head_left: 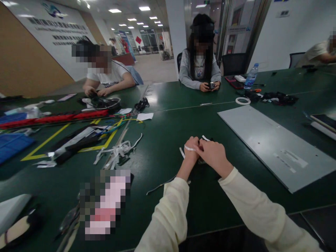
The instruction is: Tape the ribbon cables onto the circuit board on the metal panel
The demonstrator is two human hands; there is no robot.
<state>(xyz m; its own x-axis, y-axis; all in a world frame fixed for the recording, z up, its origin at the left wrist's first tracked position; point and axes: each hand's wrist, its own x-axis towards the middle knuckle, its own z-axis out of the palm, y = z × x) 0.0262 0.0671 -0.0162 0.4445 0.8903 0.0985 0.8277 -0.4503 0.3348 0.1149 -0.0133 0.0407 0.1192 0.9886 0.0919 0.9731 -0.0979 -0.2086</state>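
My left hand [192, 144] and my right hand [214, 154] meet over the green table, fingertips close together. A narrow white strip [189, 148] lies across the back of my left hand and runs to the thumb and forefinger of my right hand, which pinch there. The left fingers are curled in; what they hold is mostly hidden. More white strip ends [206, 138] stick out beyond and to the left of the hands. Something dark shows in small part beneath them. A thin grey cord [160, 184] lies beside my left wrist.
A grey metal panel [273, 147] lies at right, with a white tape roll [243, 101] behind it. Shredded white strips [118, 152], a pixelated pink object [112, 199], cables and black pieces lie at left. Two people sit across the table [168, 129]; a bottle [251, 77] stands back right.
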